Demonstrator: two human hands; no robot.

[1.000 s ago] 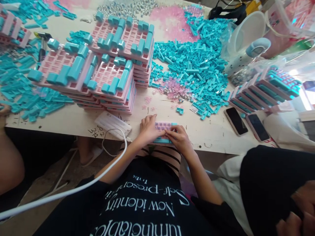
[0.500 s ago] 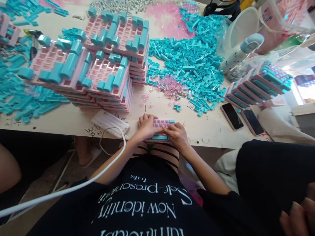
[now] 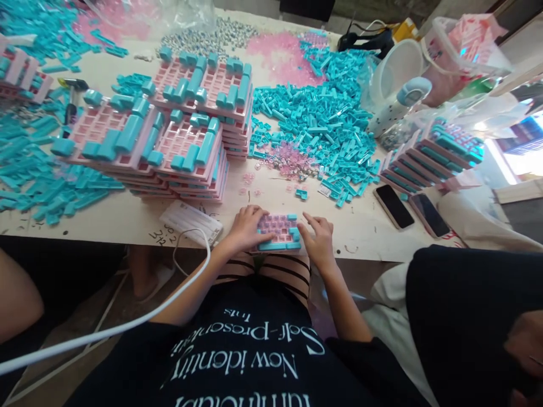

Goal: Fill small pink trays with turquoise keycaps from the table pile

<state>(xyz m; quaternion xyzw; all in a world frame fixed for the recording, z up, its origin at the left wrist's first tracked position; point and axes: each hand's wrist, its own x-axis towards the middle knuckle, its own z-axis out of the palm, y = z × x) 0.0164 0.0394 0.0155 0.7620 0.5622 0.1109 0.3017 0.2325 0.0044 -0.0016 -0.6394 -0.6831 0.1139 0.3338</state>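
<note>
Head view — "New identity" on shirt; left grip snug on keypad — right grip spread, empty.

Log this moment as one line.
left hand: holding pink-and-turquoise plastic keyboard | right hand: open, at its right edge | beyond: loose turquoise plastic pieces

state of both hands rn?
Left hand: holding the pink-and-teal keyboard at its left end.
Right hand: open, thumb at the keyboard's right edge, nothing seen in it.

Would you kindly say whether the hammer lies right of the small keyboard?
No, the hammer lies well to the left of the small keyboard.
</note>
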